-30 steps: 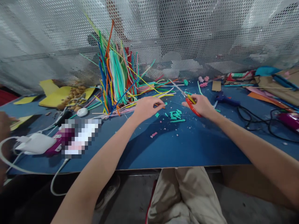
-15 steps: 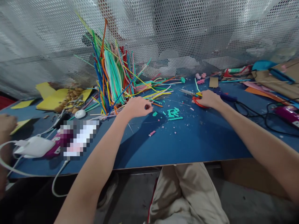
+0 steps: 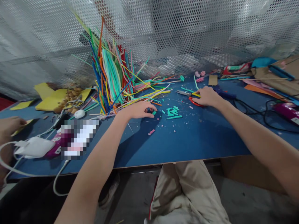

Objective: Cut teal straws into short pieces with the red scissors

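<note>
My left hand (image 3: 141,109) hovers low over the blue table (image 3: 144,146), its thumb and fingers apart around a small green fuzzy piece (image 3: 154,113). Just right of it lies a loose pile of short teal pipe cleaner pieces (image 3: 172,111). My right hand (image 3: 208,96) has its fingers on the scissors (image 3: 195,101), which have red and yellow handles. The blades point left and lie at or close to the table; the fingertips are partly hidden.
A large bundle of colourful pipe cleaners (image 3: 112,77) stands against the perforated metal screen (image 3: 182,37). A glue gun (image 3: 224,92) with a black cable lies at right. At left are a phone (image 3: 81,137), a white charger (image 3: 35,147) and another person's hand (image 3: 11,126).
My left hand has lowered slightly and its fingers have parted around the green piece. The scissors have shifted a little to the left under my right hand. The other person's hand has moved right.
</note>
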### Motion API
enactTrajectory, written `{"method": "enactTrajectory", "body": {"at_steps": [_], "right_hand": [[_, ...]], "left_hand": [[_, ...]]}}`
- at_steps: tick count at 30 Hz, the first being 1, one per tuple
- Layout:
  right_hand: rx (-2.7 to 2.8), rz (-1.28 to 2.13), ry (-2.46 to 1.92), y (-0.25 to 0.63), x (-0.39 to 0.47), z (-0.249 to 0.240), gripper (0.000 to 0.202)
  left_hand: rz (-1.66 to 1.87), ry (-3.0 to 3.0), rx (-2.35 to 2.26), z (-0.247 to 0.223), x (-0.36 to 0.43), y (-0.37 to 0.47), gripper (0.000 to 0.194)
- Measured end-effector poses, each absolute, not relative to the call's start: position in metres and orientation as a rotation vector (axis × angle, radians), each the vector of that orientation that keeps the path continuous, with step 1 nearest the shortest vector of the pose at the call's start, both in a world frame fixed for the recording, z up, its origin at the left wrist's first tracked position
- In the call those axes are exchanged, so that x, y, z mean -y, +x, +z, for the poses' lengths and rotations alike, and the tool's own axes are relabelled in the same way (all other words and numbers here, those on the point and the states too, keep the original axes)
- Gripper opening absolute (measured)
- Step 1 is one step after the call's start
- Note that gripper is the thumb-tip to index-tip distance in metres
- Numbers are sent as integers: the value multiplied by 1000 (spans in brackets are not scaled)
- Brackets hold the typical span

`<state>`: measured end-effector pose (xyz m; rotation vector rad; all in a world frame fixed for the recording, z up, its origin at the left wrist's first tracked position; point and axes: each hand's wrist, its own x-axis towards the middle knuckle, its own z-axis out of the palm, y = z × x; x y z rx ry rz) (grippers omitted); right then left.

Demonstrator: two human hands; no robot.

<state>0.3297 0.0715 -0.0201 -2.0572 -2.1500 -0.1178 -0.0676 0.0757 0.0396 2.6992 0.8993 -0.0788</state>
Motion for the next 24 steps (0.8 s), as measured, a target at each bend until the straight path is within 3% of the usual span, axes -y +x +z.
{"method": "enactTrajectory", "body": {"at_steps": [6, 11, 15, 18, 22, 24], "right_hand": [[2091, -180, -1731, 311, -59, -11, 50], [2260, -9, -1194, 288, -52, -7, 40], [2303, 83, -1105, 274, -40, 5, 31], [2157, 132, -1200, 278, -30, 23, 38], [1822, -65, -1261, 296, -24, 46, 29], [1815, -136, -1227, 301, -24, 52, 25]], "left_hand": [[-13, 2681, -866, 35, -80, -67, 38], [-33, 2695, -929, 36, -77, -65, 39], [14, 2662, -1036, 52, -73, -76, 41], [562, 2679, -1114, 70, -74, -85, 35], [2004, 2194, -1149, 84, -79, -84, 28], [2132, 2138, -1103, 83, -76, -78, 26]]}}
